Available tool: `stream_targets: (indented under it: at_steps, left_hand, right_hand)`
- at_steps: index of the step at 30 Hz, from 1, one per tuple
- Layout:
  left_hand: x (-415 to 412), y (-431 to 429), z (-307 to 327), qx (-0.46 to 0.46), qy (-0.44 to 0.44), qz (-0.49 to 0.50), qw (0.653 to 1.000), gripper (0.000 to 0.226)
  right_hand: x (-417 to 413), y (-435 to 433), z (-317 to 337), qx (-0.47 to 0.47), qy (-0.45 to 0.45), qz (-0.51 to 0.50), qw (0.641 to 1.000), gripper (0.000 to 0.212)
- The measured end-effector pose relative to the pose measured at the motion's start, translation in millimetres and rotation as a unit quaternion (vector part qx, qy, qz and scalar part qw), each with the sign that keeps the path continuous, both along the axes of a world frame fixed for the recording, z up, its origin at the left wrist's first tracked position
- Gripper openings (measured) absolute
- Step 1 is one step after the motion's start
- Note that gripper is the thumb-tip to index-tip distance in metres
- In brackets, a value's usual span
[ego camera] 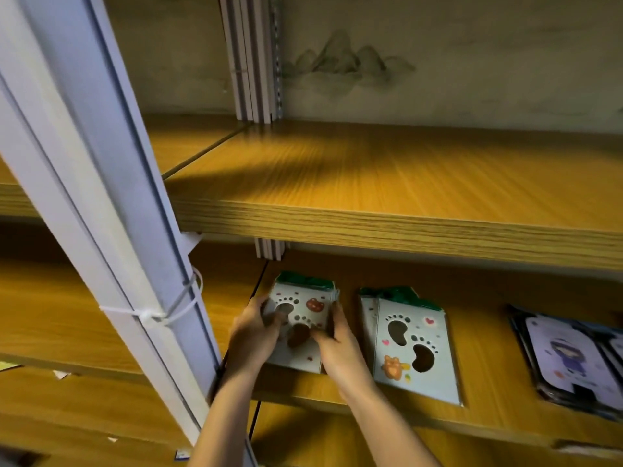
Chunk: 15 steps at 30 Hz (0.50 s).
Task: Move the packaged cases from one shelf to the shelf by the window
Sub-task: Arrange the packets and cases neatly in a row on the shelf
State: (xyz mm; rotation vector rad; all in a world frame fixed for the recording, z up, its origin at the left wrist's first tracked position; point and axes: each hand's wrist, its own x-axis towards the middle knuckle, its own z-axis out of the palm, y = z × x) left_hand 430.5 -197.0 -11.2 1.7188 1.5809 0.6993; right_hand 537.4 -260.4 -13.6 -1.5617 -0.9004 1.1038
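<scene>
A stack of packaged cases (301, 306), white with footprint cut-outs and green tops, lies on the lower wooden shelf (499, 392). My left hand (251, 335) grips its left edge and my right hand (337, 345) grips its right edge and front. A second stack of the same footprint cases (413, 345) lies just to the right, untouched. Further right, at the frame's edge, lie pale purple packaged cases (573, 358) with a cartoon figure.
A bare wooden shelf (387, 183) runs above the cases, its thick front edge overhanging my hands. A white metal upright (111, 230) bound with a zip tie slants down at the left. Another shelf bay lies left of it.
</scene>
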Motion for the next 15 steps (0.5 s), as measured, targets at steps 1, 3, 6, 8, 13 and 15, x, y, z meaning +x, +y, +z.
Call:
stream_targets:
  at_steps: [1, 3, 6, 8, 13, 15]
  left_hand:
    - [-0.2, 0.1, -1.9, 0.007, 0.000, 0.009, 1.000, 0.040]
    - [2.0, -1.7, -3.4, 0.019, 0.009, 0.015, 1.000, 0.038]
    - [8.3, -3.9, -5.4, 0.025, 0.011, 0.010, 1.000, 0.035]
    - [10.6, -4.1, -7.2, 0.033, 0.014, 0.010, 0.999, 0.035]
    - [7.2, -6.6, -8.5, 0.032, 0.026, 0.000, 0.999, 0.035]
    - [5.3, -9.0, -8.5, 0.028, 0.043, -0.006, 0.999, 0.037]
  right_hand:
    - [3.2, -0.6, 0.7, -0.004, -0.003, -0.001, 1.000, 0.065]
    - [8.6, -1.8, 5.6, -0.012, 0.006, -0.010, 1.000, 0.059]
    - [11.3, -7.7, 10.8, -0.015, 0.027, -0.026, 0.999, 0.054]
    - [9.6, -12.6, 12.0, -0.013, 0.015, -0.027, 0.999, 0.053]
    - [6.1, -22.7, 7.7, -0.038, -0.018, -0.013, 0.999, 0.054]
    - [6.4, -23.0, 6.5, -0.054, -0.032, -0.011, 0.998, 0.055]
